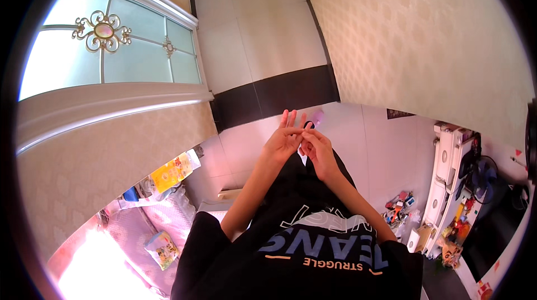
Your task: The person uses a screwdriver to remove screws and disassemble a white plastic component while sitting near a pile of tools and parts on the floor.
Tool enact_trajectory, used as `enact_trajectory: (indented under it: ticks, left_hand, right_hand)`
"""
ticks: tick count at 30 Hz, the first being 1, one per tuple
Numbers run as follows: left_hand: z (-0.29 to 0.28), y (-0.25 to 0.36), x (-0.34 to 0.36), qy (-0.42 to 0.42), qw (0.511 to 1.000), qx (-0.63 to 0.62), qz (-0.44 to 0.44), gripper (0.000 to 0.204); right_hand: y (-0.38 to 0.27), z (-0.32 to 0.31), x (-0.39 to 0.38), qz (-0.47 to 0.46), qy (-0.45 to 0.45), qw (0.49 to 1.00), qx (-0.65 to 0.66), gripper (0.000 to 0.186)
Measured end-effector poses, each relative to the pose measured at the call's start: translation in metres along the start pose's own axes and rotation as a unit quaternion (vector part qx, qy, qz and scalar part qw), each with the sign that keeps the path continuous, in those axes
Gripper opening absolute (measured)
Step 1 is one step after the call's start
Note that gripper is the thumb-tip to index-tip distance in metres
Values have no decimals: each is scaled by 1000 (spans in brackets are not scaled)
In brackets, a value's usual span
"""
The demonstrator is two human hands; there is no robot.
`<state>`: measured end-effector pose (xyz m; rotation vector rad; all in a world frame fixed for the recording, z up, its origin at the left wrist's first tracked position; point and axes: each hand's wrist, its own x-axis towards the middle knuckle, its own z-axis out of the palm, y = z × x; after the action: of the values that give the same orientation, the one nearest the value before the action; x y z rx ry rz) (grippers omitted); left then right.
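Note:
My two hands meet in front of my body, at the middle of the view. My left hand brings its thumb and index finger together while its other fingers stretch upward. My right hand pinches at the same spot, its fingertips touching those of the left. Whatever lies between the fingertips is too small to make out. A small black curved thing shows just beyond the fingers; whether it is held I cannot tell. Below the hands a bit of something white shows against my dark clothes.
Pale floor tiles meet a dark threshold strip ahead. A patterned wall rises at the right, a glass-paned door at the left. A bed lies lower left; a white cabinet and a fan stand right.

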<state>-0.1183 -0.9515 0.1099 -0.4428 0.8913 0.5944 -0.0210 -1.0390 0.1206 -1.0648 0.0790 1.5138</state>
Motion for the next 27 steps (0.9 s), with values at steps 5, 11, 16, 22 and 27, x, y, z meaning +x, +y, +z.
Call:
enact_trajectory:
  ticks: [5, 11, 16, 22, 27]
  left_hand:
    - [-23, -19, 2, -15, 999, 25, -30, 61]
    - [-40, -82, 17, -61, 992, 26, -103, 61]
    - [-36, -168, 15, -41, 988, 68, -129, 65]
    - [-60, -313, 43, 2, 974, 169, -149, 61]
    - [-79, -427, 49, -14, 958, 138, -252, 80]
  right_hand:
    - [10, -17, -24, -29, 11, 999, -20, 10]
    - [3, -75, -63, -54, 51, 997, -12, 8]
    - [-12, -145, -111, -102, 66, 993, -4, 9]
    - [-15, -263, -186, -161, 138, 973, 92, 12]
    - [-28, -353, -257, -207, 146, 953, 167, 14]
